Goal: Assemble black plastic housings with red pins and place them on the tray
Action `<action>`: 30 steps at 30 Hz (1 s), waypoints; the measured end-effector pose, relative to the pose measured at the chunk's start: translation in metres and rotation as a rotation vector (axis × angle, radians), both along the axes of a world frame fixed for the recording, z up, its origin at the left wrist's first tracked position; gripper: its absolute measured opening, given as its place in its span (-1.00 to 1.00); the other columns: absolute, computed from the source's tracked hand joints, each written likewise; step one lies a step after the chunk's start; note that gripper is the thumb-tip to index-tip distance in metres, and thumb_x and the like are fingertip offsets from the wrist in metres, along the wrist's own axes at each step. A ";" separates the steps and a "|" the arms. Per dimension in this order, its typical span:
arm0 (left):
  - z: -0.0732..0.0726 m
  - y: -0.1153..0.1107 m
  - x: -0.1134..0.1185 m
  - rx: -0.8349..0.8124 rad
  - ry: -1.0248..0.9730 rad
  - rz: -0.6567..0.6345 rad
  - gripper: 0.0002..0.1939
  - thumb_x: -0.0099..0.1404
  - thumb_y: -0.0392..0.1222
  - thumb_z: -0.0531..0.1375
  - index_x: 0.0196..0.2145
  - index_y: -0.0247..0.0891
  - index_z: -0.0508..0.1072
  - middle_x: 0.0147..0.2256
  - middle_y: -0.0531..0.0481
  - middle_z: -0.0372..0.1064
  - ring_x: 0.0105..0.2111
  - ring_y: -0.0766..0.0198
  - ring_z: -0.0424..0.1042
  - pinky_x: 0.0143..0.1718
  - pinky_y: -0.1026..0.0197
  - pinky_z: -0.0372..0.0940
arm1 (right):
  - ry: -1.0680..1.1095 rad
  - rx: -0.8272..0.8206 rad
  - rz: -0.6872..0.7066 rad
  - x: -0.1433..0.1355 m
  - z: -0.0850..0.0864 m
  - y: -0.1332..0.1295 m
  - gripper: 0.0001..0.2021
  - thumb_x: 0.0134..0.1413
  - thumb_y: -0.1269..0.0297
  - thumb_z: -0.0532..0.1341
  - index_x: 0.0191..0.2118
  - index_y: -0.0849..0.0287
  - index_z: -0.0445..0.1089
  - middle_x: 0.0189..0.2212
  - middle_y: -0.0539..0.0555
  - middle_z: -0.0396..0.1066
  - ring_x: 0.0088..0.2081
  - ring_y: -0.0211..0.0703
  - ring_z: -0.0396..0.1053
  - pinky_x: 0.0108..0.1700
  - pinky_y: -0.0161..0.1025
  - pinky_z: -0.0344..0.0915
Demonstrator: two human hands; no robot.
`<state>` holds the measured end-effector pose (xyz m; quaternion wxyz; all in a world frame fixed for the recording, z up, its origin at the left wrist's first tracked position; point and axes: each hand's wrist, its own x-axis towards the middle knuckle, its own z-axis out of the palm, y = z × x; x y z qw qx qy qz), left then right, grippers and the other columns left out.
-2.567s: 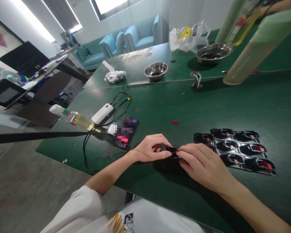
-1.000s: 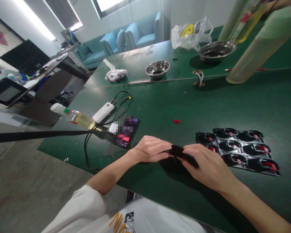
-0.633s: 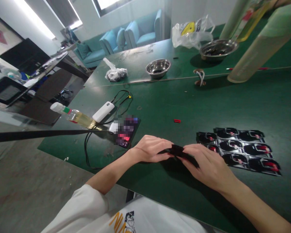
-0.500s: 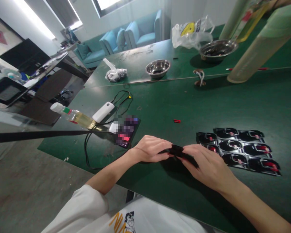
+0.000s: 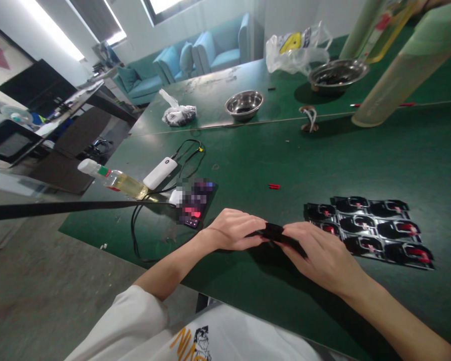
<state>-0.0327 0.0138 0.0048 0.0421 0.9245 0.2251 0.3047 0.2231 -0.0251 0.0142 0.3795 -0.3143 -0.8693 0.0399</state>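
Both hands grip one flat black plastic piece just over the green table. My left hand is closed on its left end, fingers on top and thumb below. My right hand is closed on its right end. Fingers hide much of the piece, so its full shape does not show. To the right lie several glossy black plastic parts with red bits in them, set out in rows; my right hand overlaps the nearest ones in view. Beyond the hands rest two small red pieces.
On the left are a phone, a white power bank with cables and a bottle of yellow liquid. Farther back stand metal bowls, plastic bags and a tall tumbler. Part of another person's hand shows top right.
The black piece has tilted slightly between my fingers. Both hands keep almost the same place and grip.
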 end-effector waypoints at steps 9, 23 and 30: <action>0.000 0.000 0.000 0.052 0.011 0.019 -0.74 0.57 -0.05 0.16 -0.10 -0.26 0.56 -0.16 -0.07 0.68 -0.32 0.29 0.66 -0.25 0.29 0.48 | 0.003 0.011 0.008 0.000 -0.001 0.001 -0.87 0.39 0.44 0.24 -0.03 0.14 0.35 -0.23 0.12 0.57 -0.24 -0.08 0.58 -0.19 -0.18 0.53; 0.000 -0.002 -0.001 0.021 0.048 0.022 -0.72 0.59 -0.03 0.14 -0.08 -0.28 0.55 -0.17 -0.09 0.67 -0.32 0.28 0.66 -0.26 0.28 0.48 | 0.010 -0.009 0.012 0.001 0.001 0.001 -0.90 0.39 0.42 0.23 -0.04 0.13 0.35 -0.26 0.11 0.57 -0.27 -0.07 0.59 -0.24 -0.18 0.54; 0.001 -0.002 0.000 0.052 0.040 0.031 -0.67 0.61 0.00 0.11 -0.11 -0.27 0.55 -0.21 -0.07 0.67 -0.37 0.30 0.64 -0.31 0.28 0.46 | 0.005 -0.006 0.016 0.001 0.001 0.001 -0.91 0.40 0.42 0.22 -0.05 0.14 0.34 -0.25 0.12 0.56 -0.27 -0.08 0.58 -0.25 -0.20 0.53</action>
